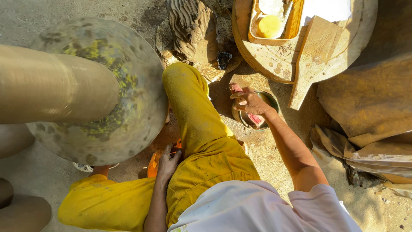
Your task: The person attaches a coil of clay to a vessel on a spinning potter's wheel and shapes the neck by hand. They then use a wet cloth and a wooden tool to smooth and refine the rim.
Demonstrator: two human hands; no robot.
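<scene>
Head view, looking straight down at a seated person in yellow trousers [201,141] and a white shirt [257,206], on sandy ground [274,159].

Right hand [249,103] reaches forward over a small round metal bowl [271,101] set on the ground just ahead of the right knee. Fingers clenched around a pink wet cloth [256,119]; one end of the cloth sticks up above the knuckles, the other hangs below the palm into the bowl. Bowl contents hidden by hand and shadow.

Left hand [168,163] lies low between the legs, palm down, fingers spread and released, touching an orange object [153,165] on the ground; what that object is cannot be told.

Large round clay-spattered potter's wheel disc [133,86] fills the left of the frame, with a tall smooth tan clay cylinder [51,88] standing on it, seen foreshortened toward the camera.

Ahead of the knee, a ridged lump of grey clay [189,25]. Top right, a round wooden board [266,56] carrying a rectangular wooden tray [294,21] with a yellow sponge [269,25] inside, and a flat wooden paddle [313,56] leaning across the board's edge. Far right, crumpled brown plastic sheeting [369,107].
</scene>
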